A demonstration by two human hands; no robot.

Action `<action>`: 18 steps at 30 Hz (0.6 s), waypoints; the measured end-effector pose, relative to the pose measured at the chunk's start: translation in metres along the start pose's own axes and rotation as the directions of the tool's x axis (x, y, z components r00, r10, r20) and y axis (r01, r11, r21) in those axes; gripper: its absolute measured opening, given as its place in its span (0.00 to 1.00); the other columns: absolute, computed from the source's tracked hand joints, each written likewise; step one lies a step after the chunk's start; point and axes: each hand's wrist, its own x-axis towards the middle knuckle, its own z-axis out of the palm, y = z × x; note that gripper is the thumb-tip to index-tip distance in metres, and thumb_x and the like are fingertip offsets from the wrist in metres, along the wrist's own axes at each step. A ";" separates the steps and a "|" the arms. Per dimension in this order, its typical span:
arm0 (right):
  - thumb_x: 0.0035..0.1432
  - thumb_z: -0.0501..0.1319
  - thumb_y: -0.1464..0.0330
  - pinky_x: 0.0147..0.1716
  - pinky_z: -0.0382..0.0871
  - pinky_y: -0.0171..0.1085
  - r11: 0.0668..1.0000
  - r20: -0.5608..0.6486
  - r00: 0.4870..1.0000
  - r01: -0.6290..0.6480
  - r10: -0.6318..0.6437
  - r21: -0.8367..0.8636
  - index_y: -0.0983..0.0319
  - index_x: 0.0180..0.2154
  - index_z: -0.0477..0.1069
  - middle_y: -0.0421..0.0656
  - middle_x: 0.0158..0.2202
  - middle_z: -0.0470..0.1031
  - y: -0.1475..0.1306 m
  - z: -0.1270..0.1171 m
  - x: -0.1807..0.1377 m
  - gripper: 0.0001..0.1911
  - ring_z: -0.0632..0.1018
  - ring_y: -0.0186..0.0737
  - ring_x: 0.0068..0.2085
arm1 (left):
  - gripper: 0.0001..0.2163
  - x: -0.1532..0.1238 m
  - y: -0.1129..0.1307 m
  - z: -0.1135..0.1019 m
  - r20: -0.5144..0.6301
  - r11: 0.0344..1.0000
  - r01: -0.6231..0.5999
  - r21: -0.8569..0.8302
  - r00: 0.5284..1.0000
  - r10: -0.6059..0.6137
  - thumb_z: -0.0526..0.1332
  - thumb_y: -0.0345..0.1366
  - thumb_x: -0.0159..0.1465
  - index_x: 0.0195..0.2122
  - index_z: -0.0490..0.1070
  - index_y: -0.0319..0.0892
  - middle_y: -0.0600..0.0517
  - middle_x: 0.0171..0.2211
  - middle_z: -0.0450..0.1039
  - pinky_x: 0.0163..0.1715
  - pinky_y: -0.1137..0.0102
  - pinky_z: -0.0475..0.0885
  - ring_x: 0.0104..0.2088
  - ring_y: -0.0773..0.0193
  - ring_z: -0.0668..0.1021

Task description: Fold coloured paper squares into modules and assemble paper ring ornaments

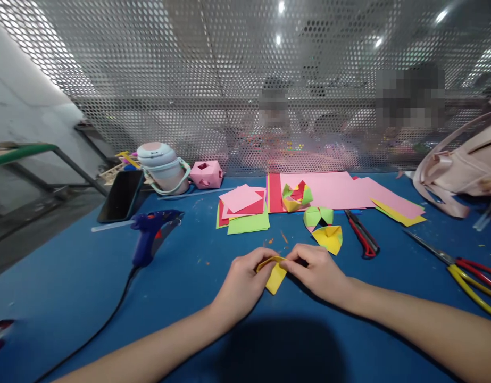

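A folded piece of yellow paper (276,279) is pinched between both hands just above the blue table. My left hand (245,279) grips its left side, thumb over the near face and index finger along the top edge. On the right corner, my right hand (315,268) has its thumb and index finger pressed together. The upper edge of the paper is bent, and its lower part points down toward me. Close beyond my right hand lie a yellow folded paper piece (329,238) and a green-and-pink one (317,216).
A blue glue gun (147,234) with its cord lies left, near a phone (121,196) and a lidded cup (163,167). Square paper sheets (245,205), larger pink sheets (329,190), and a pink paper ball (206,174) sit behind. Right are a utility knife (363,234), scissors (456,263) and a bag (464,154).
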 end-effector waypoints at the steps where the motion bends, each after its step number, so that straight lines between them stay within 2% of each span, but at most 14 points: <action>1: 0.57 0.58 0.69 0.26 0.63 0.31 1.000 0.000 1.000 0.018 -0.018 -0.009 0.63 0.25 0.70 0.39 0.23 0.71 0.000 0.000 -0.001 0.09 0.71 0.32 0.26 | 0.07 0.000 0.000 0.000 0.004 1.000 -0.001 0.008 1.000 0.001 0.55 0.31 0.60 0.32 0.73 0.41 0.55 0.28 0.76 0.29 0.76 0.70 0.28 0.68 0.76; 5: 0.59 0.56 0.69 0.26 0.63 0.31 0.996 0.006 0.997 0.075 -0.075 -0.046 0.63 0.25 0.69 0.39 0.23 0.70 0.001 0.000 -0.005 0.10 0.71 0.32 0.26 | 0.08 -0.001 0.001 0.000 0.036 1.000 -0.009 0.027 0.999 0.008 0.53 0.31 0.60 0.32 0.72 0.42 0.55 0.28 0.76 0.29 0.76 0.70 0.28 0.68 0.76; 9: 0.59 0.56 0.69 0.26 0.62 0.31 0.996 0.010 0.999 0.048 -0.047 -0.069 0.62 0.25 0.68 0.39 0.23 0.70 0.001 0.000 -0.006 0.10 0.71 0.32 0.26 | 0.09 -0.002 -0.001 0.000 0.058 1.000 -0.017 0.003 0.998 0.017 0.52 0.31 0.61 0.38 0.71 0.42 0.53 0.34 0.77 0.35 0.75 0.72 0.34 0.67 0.77; 12: 0.58 0.57 0.69 0.26 0.62 0.32 0.997 0.021 0.999 0.027 -0.025 -0.075 0.62 0.25 0.68 0.38 0.22 0.69 0.001 -0.001 -0.007 0.10 0.70 0.32 0.25 | 0.11 -0.004 -0.003 0.003 0.070 1.000 -0.017 0.020 0.997 0.015 0.51 0.30 0.61 0.40 0.69 0.41 0.52 0.36 0.77 0.37 0.74 0.72 0.36 0.66 0.78; 18: 0.59 0.55 0.69 0.26 0.62 0.32 0.992 0.064 0.997 -0.026 0.034 -0.120 0.62 0.25 0.66 0.38 0.23 0.68 0.013 -0.010 -0.002 0.10 0.70 0.33 0.26 | 0.18 -0.003 -0.002 0.002 0.106 1.000 -0.011 -0.005 0.994 0.011 0.57 0.32 0.57 0.50 0.64 0.42 0.47 0.49 0.71 0.49 0.67 0.69 0.48 0.60 0.74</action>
